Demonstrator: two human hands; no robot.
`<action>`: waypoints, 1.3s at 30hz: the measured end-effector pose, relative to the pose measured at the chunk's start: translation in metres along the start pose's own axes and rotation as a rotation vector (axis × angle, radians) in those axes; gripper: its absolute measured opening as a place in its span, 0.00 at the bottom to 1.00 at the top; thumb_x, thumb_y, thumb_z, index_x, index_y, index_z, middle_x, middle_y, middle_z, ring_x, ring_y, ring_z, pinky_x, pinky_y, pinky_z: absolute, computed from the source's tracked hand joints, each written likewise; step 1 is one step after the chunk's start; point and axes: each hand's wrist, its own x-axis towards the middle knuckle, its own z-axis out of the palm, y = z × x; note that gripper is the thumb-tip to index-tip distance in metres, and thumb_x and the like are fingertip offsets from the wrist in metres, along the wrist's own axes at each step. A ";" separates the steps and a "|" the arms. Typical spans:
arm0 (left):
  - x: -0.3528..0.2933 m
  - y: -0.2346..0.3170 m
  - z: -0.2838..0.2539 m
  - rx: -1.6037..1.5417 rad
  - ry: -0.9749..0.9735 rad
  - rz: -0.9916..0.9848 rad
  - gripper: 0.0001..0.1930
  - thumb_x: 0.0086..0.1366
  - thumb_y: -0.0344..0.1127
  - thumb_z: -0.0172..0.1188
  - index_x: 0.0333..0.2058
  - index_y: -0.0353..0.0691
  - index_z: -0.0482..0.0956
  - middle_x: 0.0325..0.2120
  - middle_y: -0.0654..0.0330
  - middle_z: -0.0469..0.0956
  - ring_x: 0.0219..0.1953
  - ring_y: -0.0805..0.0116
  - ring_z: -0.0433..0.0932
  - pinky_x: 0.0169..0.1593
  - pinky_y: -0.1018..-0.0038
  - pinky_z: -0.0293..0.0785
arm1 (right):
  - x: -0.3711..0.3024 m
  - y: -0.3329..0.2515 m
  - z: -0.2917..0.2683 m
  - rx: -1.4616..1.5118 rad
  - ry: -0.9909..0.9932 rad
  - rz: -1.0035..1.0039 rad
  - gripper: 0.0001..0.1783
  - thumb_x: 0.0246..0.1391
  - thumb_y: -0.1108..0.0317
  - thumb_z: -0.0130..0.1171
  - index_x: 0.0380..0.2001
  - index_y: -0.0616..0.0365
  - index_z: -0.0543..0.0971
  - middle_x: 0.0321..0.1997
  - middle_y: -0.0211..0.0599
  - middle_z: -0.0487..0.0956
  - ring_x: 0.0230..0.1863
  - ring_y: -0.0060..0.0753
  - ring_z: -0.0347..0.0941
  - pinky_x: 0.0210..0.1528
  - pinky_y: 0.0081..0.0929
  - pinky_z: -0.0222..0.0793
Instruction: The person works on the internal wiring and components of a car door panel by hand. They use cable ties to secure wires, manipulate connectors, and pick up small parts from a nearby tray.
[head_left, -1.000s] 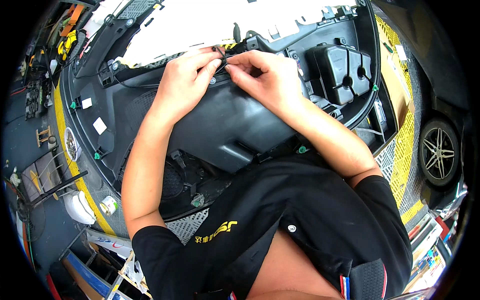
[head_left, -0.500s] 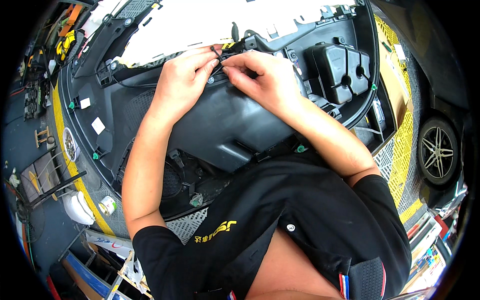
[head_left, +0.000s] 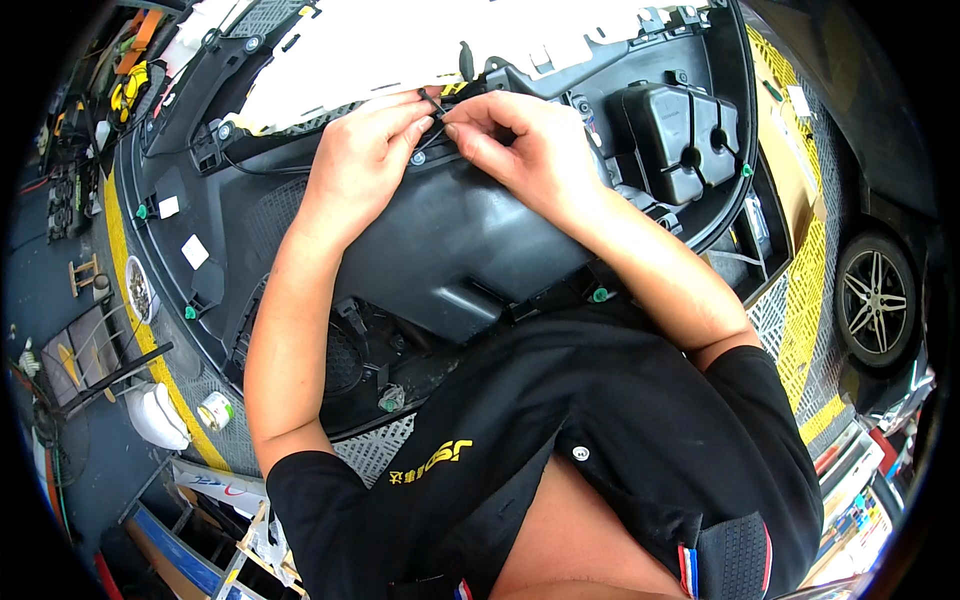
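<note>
A large black car door panel (head_left: 430, 235) lies inner side up in front of me. Over its upper edge my left hand (head_left: 362, 165) is closed, thumb and fingers pinched together. My right hand (head_left: 525, 150) faces it, also in a pinch with thumb against forefinger. Between the fingertips a thin black strip (head_left: 431, 101), like a cable tie or a cable end, sticks up at a slant. A black cable (head_left: 262, 171) runs along the panel on the left and passes behind my left hand. Exactly how the fingertips grip the strip is partly hidden.
White padding (head_left: 390, 55) covers the panel's far part. A black plastic box (head_left: 685, 145) sits at its right. Green clips (head_left: 600, 295) line the rim. Open cardboard (head_left: 785, 175) and a car wheel (head_left: 874, 302) are to the right; a bowl of small parts (head_left: 141, 288) stands left.
Both hands stay in nearly the same place, still pinching at the strip. The fingertips have shifted only slightly, and the whole view has moved a little.
</note>
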 end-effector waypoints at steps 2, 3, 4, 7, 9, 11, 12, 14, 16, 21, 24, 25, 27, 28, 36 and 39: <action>0.000 0.001 -0.001 0.002 -0.020 -0.006 0.11 0.71 0.28 0.64 0.49 0.30 0.85 0.49 0.47 0.86 0.54 0.57 0.85 0.58 0.67 0.79 | 0.001 0.004 0.003 -0.017 0.040 -0.046 0.10 0.59 0.65 0.69 0.42 0.55 0.87 0.35 0.41 0.87 0.35 0.38 0.87 0.39 0.31 0.82; 0.000 0.003 -0.002 -0.006 -0.028 -0.010 0.11 0.71 0.27 0.64 0.49 0.30 0.85 0.49 0.48 0.86 0.53 0.57 0.86 0.57 0.67 0.80 | 0.002 0.006 0.004 -0.025 0.060 -0.069 0.10 0.59 0.65 0.69 0.42 0.55 0.87 0.35 0.41 0.87 0.35 0.39 0.87 0.39 0.31 0.81; 0.000 0.004 -0.003 -0.013 -0.036 -0.015 0.11 0.71 0.27 0.64 0.49 0.30 0.85 0.49 0.48 0.86 0.52 0.57 0.86 0.56 0.68 0.80 | 0.002 0.006 0.006 -0.015 0.076 -0.064 0.11 0.59 0.65 0.70 0.43 0.55 0.87 0.35 0.41 0.87 0.35 0.40 0.87 0.39 0.32 0.82; -0.002 0.003 -0.002 -0.027 -0.066 0.038 0.11 0.70 0.26 0.64 0.49 0.30 0.84 0.47 0.49 0.86 0.48 0.56 0.86 0.54 0.68 0.81 | 0.003 0.007 0.011 -0.013 0.110 -0.054 0.13 0.59 0.62 0.70 0.45 0.53 0.86 0.34 0.39 0.88 0.35 0.41 0.87 0.38 0.33 0.82; -0.002 0.004 -0.004 0.006 -0.095 0.045 0.11 0.69 0.26 0.64 0.49 0.31 0.84 0.47 0.49 0.86 0.46 0.55 0.86 0.52 0.68 0.81 | 0.004 0.007 0.014 -0.053 0.118 -0.050 0.14 0.60 0.58 0.69 0.47 0.50 0.86 0.33 0.38 0.88 0.35 0.41 0.87 0.37 0.34 0.82; -0.002 0.005 -0.003 0.007 -0.103 0.059 0.11 0.68 0.25 0.65 0.49 0.30 0.83 0.46 0.49 0.85 0.46 0.54 0.86 0.50 0.68 0.81 | 0.004 0.003 0.010 -0.327 0.101 -0.108 0.15 0.62 0.54 0.66 0.47 0.48 0.86 0.32 0.36 0.87 0.35 0.41 0.87 0.36 0.36 0.82; -0.003 0.005 -0.003 -0.006 -0.092 0.066 0.11 0.68 0.25 0.65 0.48 0.30 0.83 0.46 0.49 0.85 0.45 0.53 0.86 0.50 0.68 0.81 | 0.005 0.000 0.009 -0.462 0.088 -0.141 0.15 0.63 0.52 0.65 0.47 0.47 0.86 0.31 0.35 0.87 0.35 0.40 0.87 0.35 0.36 0.82; -0.003 0.004 -0.002 0.002 -0.069 0.101 0.11 0.67 0.25 0.65 0.47 0.30 0.83 0.45 0.49 0.85 0.45 0.52 0.86 0.49 0.68 0.81 | 0.009 -0.004 0.002 -0.533 0.036 -0.152 0.15 0.65 0.49 0.61 0.43 0.46 0.87 0.28 0.36 0.86 0.34 0.42 0.87 0.33 0.39 0.82; -0.002 0.002 0.000 0.041 -0.046 0.152 0.11 0.67 0.24 0.65 0.47 0.30 0.83 0.45 0.49 0.85 0.45 0.51 0.86 0.49 0.68 0.81 | 0.016 -0.015 -0.008 -0.650 -0.067 -0.117 0.15 0.65 0.50 0.61 0.41 0.46 0.87 0.27 0.38 0.86 0.33 0.43 0.87 0.33 0.40 0.82; -0.003 0.001 -0.001 0.050 -0.070 0.158 0.10 0.66 0.24 0.64 0.46 0.30 0.83 0.45 0.49 0.85 0.45 0.50 0.85 0.49 0.66 0.81 | 0.046 -0.019 -0.009 -0.643 -0.194 -0.168 0.15 0.61 0.52 0.65 0.30 0.49 0.89 0.26 0.41 0.86 0.34 0.45 0.87 0.37 0.42 0.83; -0.003 -0.001 0.000 0.036 -0.065 0.163 0.10 0.66 0.23 0.64 0.46 0.30 0.83 0.45 0.49 0.85 0.45 0.50 0.85 0.49 0.66 0.81 | 0.052 -0.016 -0.012 -0.547 -0.247 -0.112 0.13 0.58 0.53 0.67 0.31 0.49 0.89 0.26 0.41 0.86 0.33 0.44 0.87 0.38 0.41 0.83; -0.003 -0.001 0.001 0.034 -0.067 0.160 0.10 0.66 0.23 0.64 0.46 0.30 0.83 0.45 0.49 0.85 0.45 0.50 0.85 0.49 0.66 0.81 | 0.053 -0.015 -0.012 -0.553 -0.233 -0.141 0.13 0.57 0.53 0.67 0.31 0.49 0.90 0.26 0.41 0.86 0.33 0.44 0.87 0.38 0.41 0.82; -0.003 0.002 0.001 0.009 -0.035 0.136 0.10 0.66 0.23 0.64 0.46 0.30 0.84 0.45 0.49 0.85 0.45 0.49 0.85 0.49 0.65 0.81 | 0.053 -0.014 -0.011 -0.566 -0.200 -0.196 0.12 0.55 0.54 0.68 0.32 0.50 0.90 0.26 0.40 0.86 0.33 0.43 0.87 0.38 0.39 0.82; -0.003 0.002 0.000 -0.004 -0.022 0.126 0.10 0.66 0.23 0.64 0.46 0.30 0.84 0.45 0.49 0.85 0.45 0.49 0.85 0.49 0.65 0.81 | 0.052 -0.016 -0.011 -0.582 -0.181 -0.206 0.12 0.54 0.55 0.68 0.31 0.50 0.90 0.26 0.40 0.86 0.33 0.43 0.87 0.37 0.39 0.82; 0.001 0.002 0.004 0.068 0.006 0.084 0.09 0.68 0.28 0.62 0.45 0.33 0.86 0.45 0.49 0.86 0.47 0.50 0.86 0.52 0.64 0.81 | 0.045 -0.048 -0.052 -0.005 -0.169 -0.055 0.05 0.65 0.70 0.64 0.37 0.61 0.81 0.28 0.38 0.82 0.27 0.25 0.76 0.32 0.26 0.73; 0.000 0.000 0.001 0.101 -0.058 0.046 0.11 0.71 0.30 0.60 0.47 0.32 0.85 0.47 0.51 0.86 0.49 0.54 0.86 0.53 0.66 0.80 | 0.040 -0.037 -0.045 0.152 -0.075 0.069 0.05 0.66 0.71 0.63 0.35 0.61 0.79 0.25 0.34 0.80 0.28 0.24 0.76 0.31 0.26 0.72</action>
